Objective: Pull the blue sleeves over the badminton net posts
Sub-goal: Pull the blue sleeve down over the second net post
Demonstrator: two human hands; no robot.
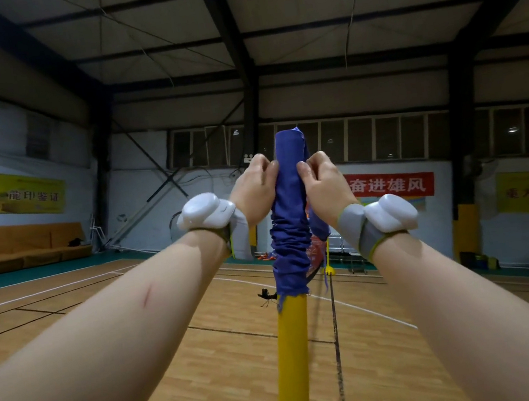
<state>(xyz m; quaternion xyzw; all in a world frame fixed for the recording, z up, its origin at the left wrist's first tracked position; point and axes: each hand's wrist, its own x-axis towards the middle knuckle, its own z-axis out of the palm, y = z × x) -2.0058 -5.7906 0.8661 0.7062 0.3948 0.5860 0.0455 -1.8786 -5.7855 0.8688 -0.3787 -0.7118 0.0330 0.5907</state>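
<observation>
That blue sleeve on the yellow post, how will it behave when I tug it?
Probably floppy: the blue sleeve bunches in wrinkles below the left hand and right hand. Its frayed lower edge may snag on the yellow post.

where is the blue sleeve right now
In the head view the blue sleeve sits centre frame over the top of the yellow post, bunched above its bare lower part, pinched between the left hand and the right hand.

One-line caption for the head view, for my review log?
Left hand and right hand pinch the blue sleeve, bunched over the top of the yellow net post, lower post bare.
</observation>
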